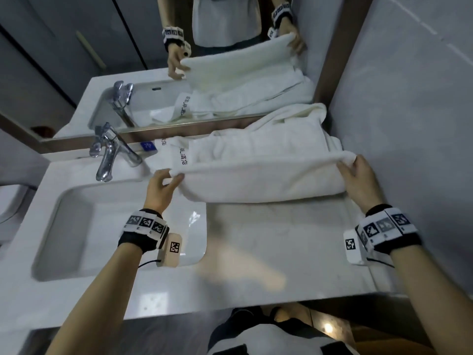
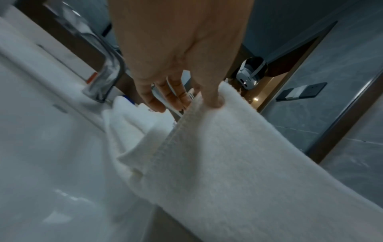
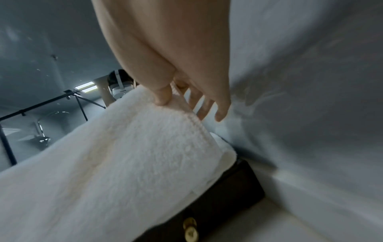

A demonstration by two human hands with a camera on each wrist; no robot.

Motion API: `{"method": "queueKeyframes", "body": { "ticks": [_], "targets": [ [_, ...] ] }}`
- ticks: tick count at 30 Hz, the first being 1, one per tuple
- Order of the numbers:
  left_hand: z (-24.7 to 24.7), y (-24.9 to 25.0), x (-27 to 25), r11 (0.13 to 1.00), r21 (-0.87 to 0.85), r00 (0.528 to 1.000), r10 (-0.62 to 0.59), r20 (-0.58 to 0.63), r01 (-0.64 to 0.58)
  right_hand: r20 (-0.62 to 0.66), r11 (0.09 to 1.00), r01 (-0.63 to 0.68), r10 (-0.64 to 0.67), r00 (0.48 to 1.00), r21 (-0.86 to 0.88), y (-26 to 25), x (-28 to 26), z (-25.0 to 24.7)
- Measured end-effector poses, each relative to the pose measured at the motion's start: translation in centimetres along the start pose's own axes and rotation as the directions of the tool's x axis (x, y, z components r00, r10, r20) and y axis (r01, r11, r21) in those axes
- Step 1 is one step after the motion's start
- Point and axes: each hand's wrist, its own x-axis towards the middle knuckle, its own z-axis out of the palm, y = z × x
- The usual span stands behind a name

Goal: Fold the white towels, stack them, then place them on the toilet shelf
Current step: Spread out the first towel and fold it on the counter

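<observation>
Behind, faucet [image 1: 112, 149] flanks towel [image 1: 261, 180].

Grey tiled wall [image 1: 409, 98], brown-framed mirror [image 1: 76, 60], white marble counter [image 1: 268, 239], basin [image 1: 64, 226], chrome faucet [image 1: 110, 152]

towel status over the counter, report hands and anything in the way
Left hand pinches towel at its left corner, right hand pinches the right corner. Towel lifted above counter, unfolded. More towels heaped behind; faucet off to the left.
</observation>
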Motion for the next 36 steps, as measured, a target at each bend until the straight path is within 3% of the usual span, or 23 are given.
{"method": "queueKeyframes", "body": {
  "ticks": [2,5,8,13,17,21,27,32,36],
  "targets": [
    [0.4,0.8,2.2,1.000,0.007,1.000,0.019,0.021,-0.020,-0.044,1.000,-0.006,0.006,0.999,-0.004,-1.0,2.0,0.7],
    [1.0,1.8,5.3,0.995,0.085,0.997,0.054,-0.051,-0.049,-0.118,0.997,0.015,-0.007,0.993,0.070,-3.0,4.9,1.7],
    [1.5,2.5,8.3,0.994,0.100,0.995,0.049,-0.088,-0.040,-0.116,0.990,0.020,-0.005,0.993,0.136,-4.9,7.8,2.7],
    [2.8,1.4,12.3,0.977,0.190,0.995,-0.084,-0.050,0.092,-0.047,0.999,-0.019,0.021,0.999,0.039,-6.2,11.8,4.5],
    [3.6,-0.5,15.1,0.941,0.279,0.971,-0.222,0.091,0.189,0.000,0.994,-0.107,0.107,0.994,-0.011,-5.9,13.6,5.9],
    [4.2,-0.9,16.6,0.945,0.226,0.925,-0.291,0.244,0.238,0.011,0.980,-0.198,0.199,0.980,-0.016,-5.4,13.8,6.4],
    [5.9,0.3,16.0,0.941,0.025,0.906,-0.331,0.265,0.337,0.032,0.962,-0.262,0.260,0.965,0.077,-6.0,13.4,6.2],
    [5.8,1.3,14.3,0.970,-0.049,0.958,-0.225,0.176,0.237,0.105,0.971,-0.238,0.234,0.967,0.024,-6.4,12.4,5.7],
    [4.5,2.0,12.3,0.978,-0.131,0.979,-0.141,0.147,0.160,0.034,0.981,-0.190,0.189,0.981,0.046,-6.3,10.8,4.4]
  ]
}}
